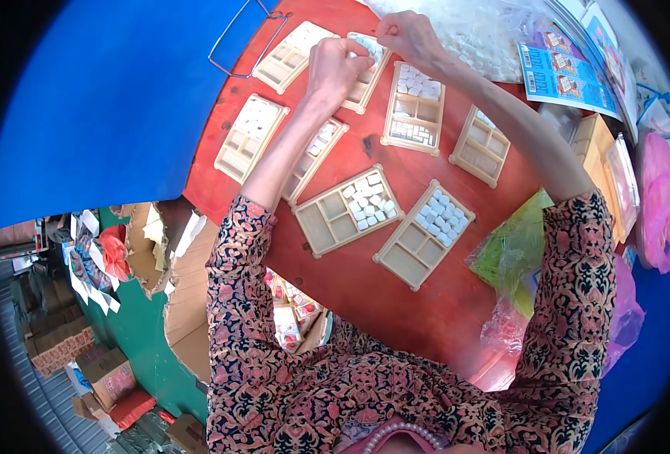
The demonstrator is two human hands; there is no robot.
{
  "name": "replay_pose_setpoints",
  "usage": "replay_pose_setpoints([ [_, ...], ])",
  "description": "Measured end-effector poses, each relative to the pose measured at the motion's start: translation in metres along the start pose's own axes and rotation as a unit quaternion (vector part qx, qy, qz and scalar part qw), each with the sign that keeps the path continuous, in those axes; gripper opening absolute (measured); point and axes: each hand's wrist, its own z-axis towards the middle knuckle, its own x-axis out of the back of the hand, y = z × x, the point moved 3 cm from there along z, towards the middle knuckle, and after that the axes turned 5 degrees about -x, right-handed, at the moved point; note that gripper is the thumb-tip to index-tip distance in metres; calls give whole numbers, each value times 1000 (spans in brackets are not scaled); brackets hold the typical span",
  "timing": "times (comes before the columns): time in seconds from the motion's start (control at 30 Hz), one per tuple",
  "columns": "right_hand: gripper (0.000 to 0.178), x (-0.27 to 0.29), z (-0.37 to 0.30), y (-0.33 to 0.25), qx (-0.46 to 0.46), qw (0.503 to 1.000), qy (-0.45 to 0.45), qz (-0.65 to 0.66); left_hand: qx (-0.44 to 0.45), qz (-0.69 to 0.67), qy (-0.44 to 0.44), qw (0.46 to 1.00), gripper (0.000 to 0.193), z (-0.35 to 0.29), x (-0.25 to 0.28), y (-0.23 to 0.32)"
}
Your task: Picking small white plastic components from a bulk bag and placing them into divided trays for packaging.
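Both my hands are raised over the far side of the table, above a cream divided tray [357, 100] holding small pale pieces. My left hand [338, 69] is closed at the tray's left side, thumb and fingers drawn together. Just to its right, my right hand [409, 39] is closed in a pinch over the tray's far end. Whatever either hand holds is too small or hidden. Nearest my right forearm lies a tray [428, 112] with white blocks and a patterned compartment. Closer to me, two trays [316, 228] [403, 265] have loose white blocks in their largest compartments.
More divided trays [234, 162] [271, 71] lie left on the red table [335, 295]; another [473, 157] lies right. A clear bag of white pieces [475, 45] sits at the back. Printed blue sheets [562, 72], a green plastic bag [513, 238] and a wire frame [248, 38] edge the table.
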Motion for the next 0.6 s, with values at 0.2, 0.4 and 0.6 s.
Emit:
replay_pose_setpoints([
  [0.2,11,-4,4,-3,12,1000,-5,-21,-55,94,-22,994,8,6,-5,-2],
  [0.4,10,-8,0,0,8,997,-20,-79,-30,83,-38,995,9,6,-6,-1],
  [0.6,13,-8,6,13,-13,995,-68,-78,-13,86,-47,995,9,5,-3,-5],
])
